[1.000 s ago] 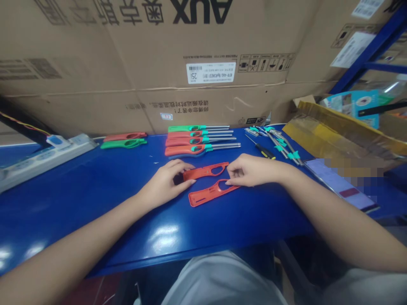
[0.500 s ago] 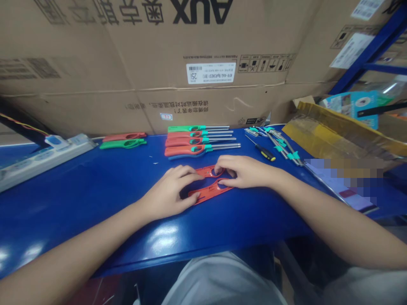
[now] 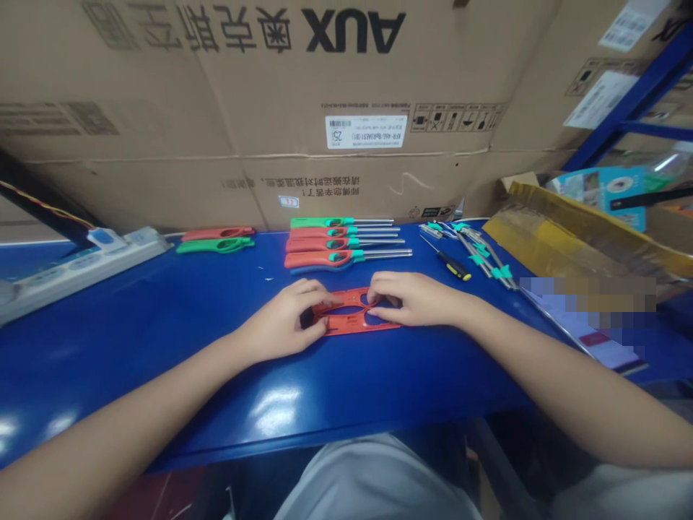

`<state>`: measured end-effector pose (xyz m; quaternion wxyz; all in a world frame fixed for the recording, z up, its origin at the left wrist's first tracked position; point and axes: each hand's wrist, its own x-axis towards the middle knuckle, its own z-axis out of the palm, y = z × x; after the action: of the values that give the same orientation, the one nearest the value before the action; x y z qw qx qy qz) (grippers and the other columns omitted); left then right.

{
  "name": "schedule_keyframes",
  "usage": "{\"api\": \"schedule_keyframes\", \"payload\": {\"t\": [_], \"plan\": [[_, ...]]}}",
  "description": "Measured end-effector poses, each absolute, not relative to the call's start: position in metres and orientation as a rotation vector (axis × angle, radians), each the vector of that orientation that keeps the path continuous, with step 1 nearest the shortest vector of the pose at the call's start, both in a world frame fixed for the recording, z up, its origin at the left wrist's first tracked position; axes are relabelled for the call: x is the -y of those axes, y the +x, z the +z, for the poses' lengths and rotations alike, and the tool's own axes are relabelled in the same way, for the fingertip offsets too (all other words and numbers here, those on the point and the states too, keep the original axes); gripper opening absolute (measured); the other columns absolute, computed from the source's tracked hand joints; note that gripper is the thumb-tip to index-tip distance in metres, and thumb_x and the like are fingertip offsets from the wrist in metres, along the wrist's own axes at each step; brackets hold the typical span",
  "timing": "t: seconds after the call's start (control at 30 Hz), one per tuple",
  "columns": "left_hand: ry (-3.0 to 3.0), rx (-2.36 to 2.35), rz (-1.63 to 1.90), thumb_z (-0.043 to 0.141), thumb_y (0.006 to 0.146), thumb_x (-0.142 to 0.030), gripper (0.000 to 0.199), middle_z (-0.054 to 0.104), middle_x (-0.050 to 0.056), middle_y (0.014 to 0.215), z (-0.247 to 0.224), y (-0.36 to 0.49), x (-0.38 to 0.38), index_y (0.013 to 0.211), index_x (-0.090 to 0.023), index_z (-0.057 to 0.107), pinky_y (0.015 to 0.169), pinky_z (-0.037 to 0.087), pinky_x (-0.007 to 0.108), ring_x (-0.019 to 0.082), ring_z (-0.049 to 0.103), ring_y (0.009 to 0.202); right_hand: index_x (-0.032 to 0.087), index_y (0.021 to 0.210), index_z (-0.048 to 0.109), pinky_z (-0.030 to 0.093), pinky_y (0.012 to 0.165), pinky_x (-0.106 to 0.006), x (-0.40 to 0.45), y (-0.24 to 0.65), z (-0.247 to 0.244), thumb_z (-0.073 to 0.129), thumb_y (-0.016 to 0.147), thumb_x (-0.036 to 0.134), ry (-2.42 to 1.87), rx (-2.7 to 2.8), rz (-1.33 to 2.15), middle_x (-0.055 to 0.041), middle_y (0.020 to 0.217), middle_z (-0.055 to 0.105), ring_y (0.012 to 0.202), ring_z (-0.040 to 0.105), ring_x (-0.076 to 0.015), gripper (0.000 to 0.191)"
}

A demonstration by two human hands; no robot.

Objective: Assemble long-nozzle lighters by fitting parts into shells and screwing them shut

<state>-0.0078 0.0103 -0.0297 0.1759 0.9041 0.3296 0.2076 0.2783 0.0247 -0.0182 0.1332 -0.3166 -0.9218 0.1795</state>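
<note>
Two red lighter handle halves lie side by side on the blue table, inner faces up: the far half [image 3: 351, 297] and the near half [image 3: 346, 324]. My left hand [image 3: 281, 318] holds their left ends, fingertips on the far half and thumb on the near one. At the finger holes, my right hand [image 3: 419, 300] grips both halves with its fingers and thumb curled around them. Fingers cover parts of both pieces. Just beyond my hands are assembled lighters [image 3: 319, 258] with red or green handles and metal tubes, lined up in a row.
Red and green handle shells [image 3: 216, 245] lie at the back left beside a power strip [image 3: 86, 271]. To the right are a screwdriver [image 3: 453, 265], several metal tubes with teal parts [image 3: 481, 253], a phone-like device [image 3: 585, 325] and a taped carton [image 3: 574, 238]. A large cardboard box [image 3: 243, 108] stands behind.
The near half has turned and come closer alongside the far half, so the two lie nearly parallel. My left hand has shifted slightly left with its thumb. The view has tilted a little.
</note>
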Motion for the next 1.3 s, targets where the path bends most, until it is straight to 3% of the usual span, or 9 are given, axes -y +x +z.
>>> {"api": "schedule_keyframes", "payload": {"t": [0.27,0.37,0.5,0.57,0.63,0.7,1.0,1.3], "plan": [[2.589,-0.943,0.559,0.058,0.093,-0.024,0.028,0.067,0.009,0.111,-0.027,-0.008,-0.01,0.119,-0.02,0.069,0.093,0.054,0.039,0.024,0.063,0.103,0.021,0.104,0.067,0.044,0.068,-0.026,-0.023,0.278,-0.017,0.061,0.097,0.036,-0.918,2.709,0.387,-0.0047,0.109,0.068,0.082,0.064,-0.015,0.018],[2.615,-0.947,0.567,0.058,0.096,-0.031,0.029,0.068,0.009,0.112,-0.024,-0.008,-0.009,0.12,-0.021,0.069,0.095,0.053,0.04,0.024,0.063,0.105,0.022,0.102,0.068,0.045,0.071,-0.028,-0.032,0.29,-0.01,0.056,0.098,0.041,-1.043,2.613,0.181,-0.0049,0.107,0.07,0.091,0.066,-0.0188,0.023],[2.658,-0.942,0.611,0.06,0.096,-0.038,0.034,0.068,0.009,0.118,-0.021,-0.009,-0.007,0.125,-0.022,0.067,0.098,0.052,0.042,0.026,0.062,0.111,0.021,0.096,0.069,0.045,0.072,-0.032,-0.061,0.33,0.002,0.055,0.094,0.039,-1.731,2.074,-0.043,-0.0087,0.102,0.073,0.093,0.066,-0.0242,0.023],[2.658,-0.919,0.609,0.06,0.097,-0.038,0.035,0.067,0.01,0.123,-0.021,-0.008,-0.004,0.128,-0.022,0.065,0.1,0.052,0.041,0.025,0.062,0.114,0.025,0.105,0.069,0.045,0.068,-0.031,-0.076,0.354,0.005,0.059,0.089,0.039,-2.189,1.752,0.005,-0.0073,0.105,0.074,0.092,0.067,-0.0248,0.023],[2.659,-0.896,0.583,0.06,0.097,-0.038,0.036,0.067,0.01,0.127,-0.021,-0.007,-0.001,0.129,-0.023,0.065,0.101,0.053,0.04,0.025,0.063,0.116,0.022,0.113,0.067,0.046,0.068,-0.032,-0.087,0.376,0.004,0.065,0.083,0.036,-2.337,1.642,0.011,-0.0113,0.107,0.073,0.094,0.067,-0.0284,0.033],[2.668,-0.877,0.55,0.06,0.097,-0.039,0.038,0.066,0.009,0.132,-0.022,-0.006,0.001,0.131,-0.024,0.064,0.104,0.052,0.04,0.025,0.062,0.121,0.02,0.11,0.068,0.047,0.068,-0.034,-0.093,0.391,0.001,0.07,0.077,0.032,-2.43,1.575,0.027,-0.0145,0.106,0.072,0.092,0.068,-0.0301,0.035],[2.688,-0.831,0.438,0.059,0.098,-0.04,0.051,0.055,0.005,0.152,-0.027,-0.007,-0.002,0.148,-0.03,0.052,0.119,0.042,0.048,0.026,0.051,0.141,0.022,0.076,0.067,0.05,0.072,-0.035,-0.101,0.4,-0.012,0.07,0.072,0.023,-2.506,1.539,0.143,-0.011,0.095,0.073,0.09,0.069,-0.028,0.006],[2.729,-0.804,0.407,0.056,0.1,-0.039,0.041,0.058,0.006,0.148,-0.026,-0.009,-0.004,0.138,-0.028,0.064,0.118,0.044,0.046,0.026,0.053,0.139,0.022,0.086,0.063,0.05,0.078,-0.038,-0.093,0.393,0.001,0.066,0.078,0.027,-2.319,1.408,0.06,-0.0121,0.105,0.073,0.1,0.067,-0.0308,0.01]]}}
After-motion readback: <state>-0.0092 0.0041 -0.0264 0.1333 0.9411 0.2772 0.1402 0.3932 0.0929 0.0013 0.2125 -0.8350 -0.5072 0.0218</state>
